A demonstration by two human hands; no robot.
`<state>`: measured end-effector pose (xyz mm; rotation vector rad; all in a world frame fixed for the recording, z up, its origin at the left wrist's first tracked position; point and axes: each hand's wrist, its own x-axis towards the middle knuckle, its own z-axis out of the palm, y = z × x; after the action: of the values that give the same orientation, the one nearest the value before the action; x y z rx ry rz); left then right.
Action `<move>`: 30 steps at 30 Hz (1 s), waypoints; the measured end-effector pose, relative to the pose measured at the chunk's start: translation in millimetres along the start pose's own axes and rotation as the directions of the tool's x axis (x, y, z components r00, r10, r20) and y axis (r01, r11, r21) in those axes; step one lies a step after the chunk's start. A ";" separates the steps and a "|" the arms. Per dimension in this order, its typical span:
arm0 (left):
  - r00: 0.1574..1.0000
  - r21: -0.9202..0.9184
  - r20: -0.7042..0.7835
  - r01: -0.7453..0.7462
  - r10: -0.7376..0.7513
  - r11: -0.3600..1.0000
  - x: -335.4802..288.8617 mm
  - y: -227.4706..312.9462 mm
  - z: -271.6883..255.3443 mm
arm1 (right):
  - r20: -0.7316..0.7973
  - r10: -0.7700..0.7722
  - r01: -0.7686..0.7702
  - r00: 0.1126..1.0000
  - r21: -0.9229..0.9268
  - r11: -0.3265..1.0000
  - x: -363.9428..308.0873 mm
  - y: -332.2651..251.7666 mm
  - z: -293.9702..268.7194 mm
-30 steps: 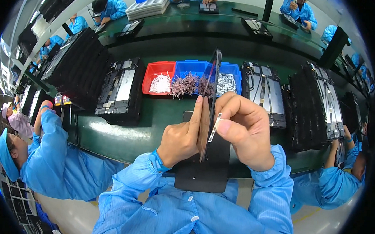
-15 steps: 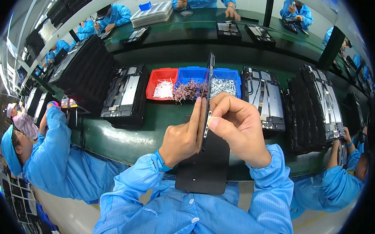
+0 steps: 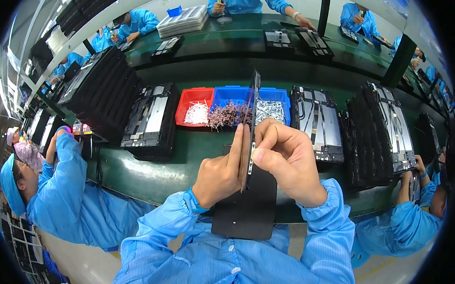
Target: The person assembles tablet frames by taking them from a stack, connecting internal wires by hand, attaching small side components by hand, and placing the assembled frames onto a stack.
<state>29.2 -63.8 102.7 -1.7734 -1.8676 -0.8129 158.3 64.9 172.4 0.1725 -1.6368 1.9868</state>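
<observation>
Head view shows that, above the green bench by its near edge, our right hand pinches a slim pale strip lengthwise along an upright dark panel, our left hand straight-fingered against its left face, thumb hidden.

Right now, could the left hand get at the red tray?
Probably yes: green tabletop lies between the left hand and the red tray, though the fingers would first have to leave the upright panel they rest against.
</observation>
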 end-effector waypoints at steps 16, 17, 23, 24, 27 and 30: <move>1.000 0.039 0.004 -0.031 0.031 0.999 3.7 -0.7 -1.2 | -0.026 0.166 -0.162 0.986 0.132 0.978 3.6 -2.2 -1.9; 1.000 0.035 0.015 -0.022 0.021 0.999 3.3 0.0 -1.6 | -0.040 0.182 -0.173 0.983 0.168 0.971 3.6 -1.6 -2.1; 1.000 0.029 0.001 -0.031 0.031 0.999 2.4 1.6 -1.3 | -0.044 0.202 -0.194 0.978 0.139 0.971 2.4 -1.9 -3.1; 1.000 0.028 0.001 -0.027 0.027 0.999 0.9 1.5 -0.8 | -0.042 0.206 -0.198 0.978 0.140 0.970 2.3 -2.6 -3.1; 0.999 -0.012 0.050 0.020 -0.019 1.000 -2.6 1.6 0.4 | -0.043 0.218 -0.209 0.975 0.154 0.966 1.6 -7.7 -1.3; 0.997 0.006 0.069 0.016 -0.016 1.000 2.2 4.0 -1.7 | -0.083 0.213 -0.198 0.973 0.165 0.966 -0.2 -9.1 1.9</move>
<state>32.8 -63.3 105.9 -1.8066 -1.9282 -0.7602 162.4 63.9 180.7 -0.0416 -1.4873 2.2429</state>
